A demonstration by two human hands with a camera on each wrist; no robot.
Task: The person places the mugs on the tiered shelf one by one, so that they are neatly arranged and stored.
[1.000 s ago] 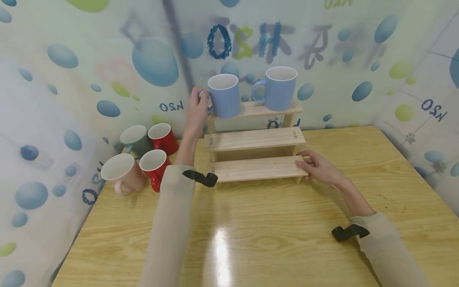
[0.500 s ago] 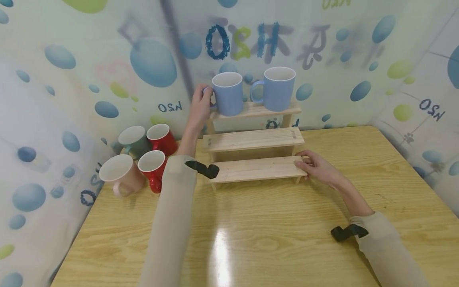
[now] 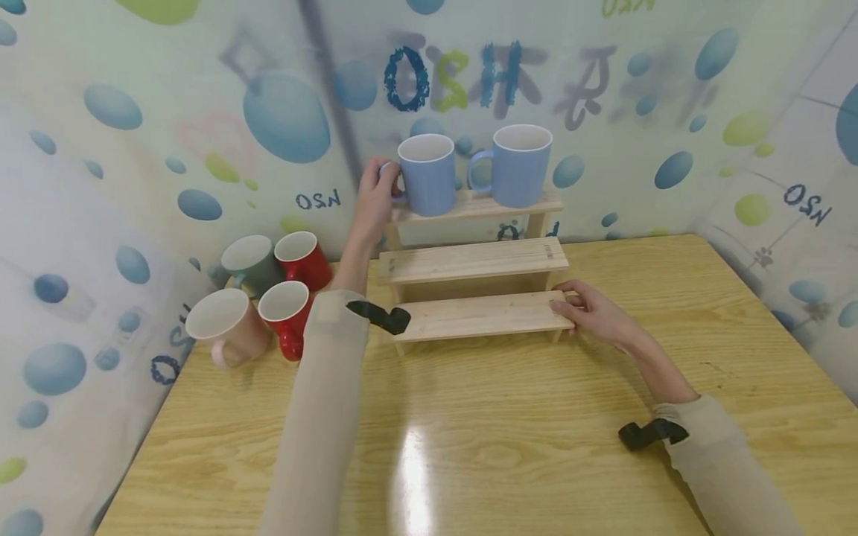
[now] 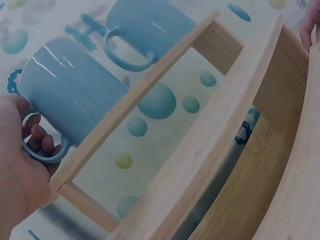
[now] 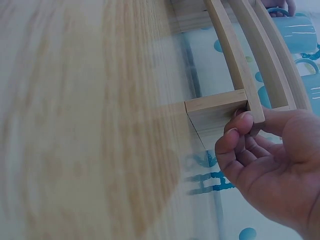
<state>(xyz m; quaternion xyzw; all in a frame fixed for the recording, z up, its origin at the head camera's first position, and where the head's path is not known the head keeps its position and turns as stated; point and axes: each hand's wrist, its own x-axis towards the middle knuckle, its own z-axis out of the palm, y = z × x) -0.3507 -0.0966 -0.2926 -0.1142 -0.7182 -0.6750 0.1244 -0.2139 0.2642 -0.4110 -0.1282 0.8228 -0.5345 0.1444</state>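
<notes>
My left hand [image 3: 377, 195] grips the handle of a blue mug [image 3: 429, 177], which stands upright on the left part of the top tier of a wooden three-tier rack [image 3: 479, 316]. In the left wrist view, my fingers [image 4: 45, 142] pass through the handle loop of that mug. A second blue mug [image 3: 523, 167] stands to its right on the same tier, its handle pointing left. My right hand [image 3: 596, 313] holds the right end of the lowest tier, thumb on top; the right wrist view shows my thumb and fingers [image 5: 232, 145] pinching the board's end.
Left of the rack on the wooden table [image 3: 509, 439] stand a green mug [image 3: 255, 266], a pink mug [image 3: 231, 327] and two red mugs, one farther back [image 3: 304, 260] and one nearer [image 3: 287, 316]. A patterned backdrop [image 3: 617, 97] rises close behind the rack.
The left hand has shifted the left blue mug slightly right along the top tier, closer to the other blue mug. The right hand has kept its hold on the rack.
</notes>
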